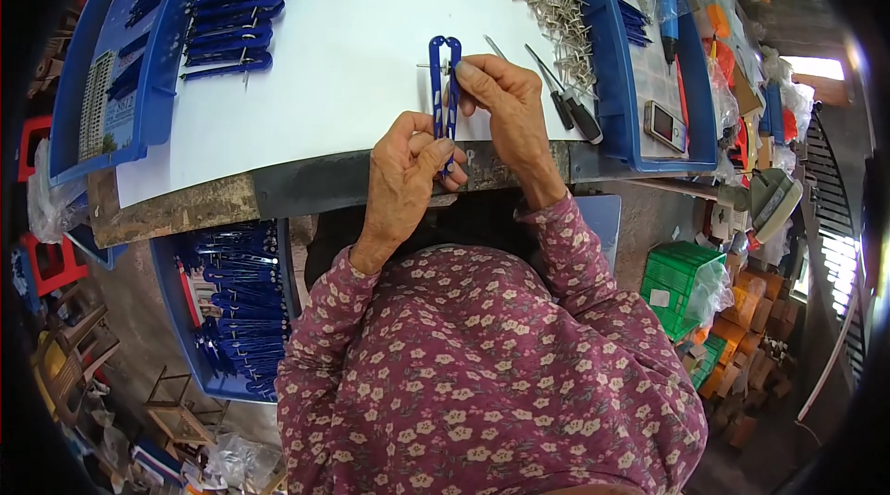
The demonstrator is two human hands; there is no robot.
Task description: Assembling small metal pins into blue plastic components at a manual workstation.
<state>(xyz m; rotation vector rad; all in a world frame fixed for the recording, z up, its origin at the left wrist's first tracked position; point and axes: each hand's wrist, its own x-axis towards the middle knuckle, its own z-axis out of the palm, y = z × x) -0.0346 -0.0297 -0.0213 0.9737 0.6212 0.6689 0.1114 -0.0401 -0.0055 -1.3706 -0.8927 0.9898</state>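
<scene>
A blue two-armed handle (pixel 436 78) stands upright in front of me, its rounded tops side by side and pale marks along both arms. My left hand (pixel 399 178) is closed round its lower end with thumb and fingers. The thumb and forefinger of my right hand (pixel 510 106) pinch its right arm near the top. A thin silver pin (pixel 424 65) sticks out from the left arm at that height; what lies under my right fingertips is hidden. Right of my hands lie black-handled screwdrivers (pixel 579 115) and a heap of silver pins (pixel 552 8).
Rows of blue handles (pixel 232 18) lie on the white sheet (pixel 362 22) at the left. Blue trays (pixel 162 78) flank the sheet; the right tray (pixel 616 96) holds a blue electric screwdriver (pixel 667 8) and a small device (pixel 665 126). Below the table's left sits a filled blue bin (pixel 171 300).
</scene>
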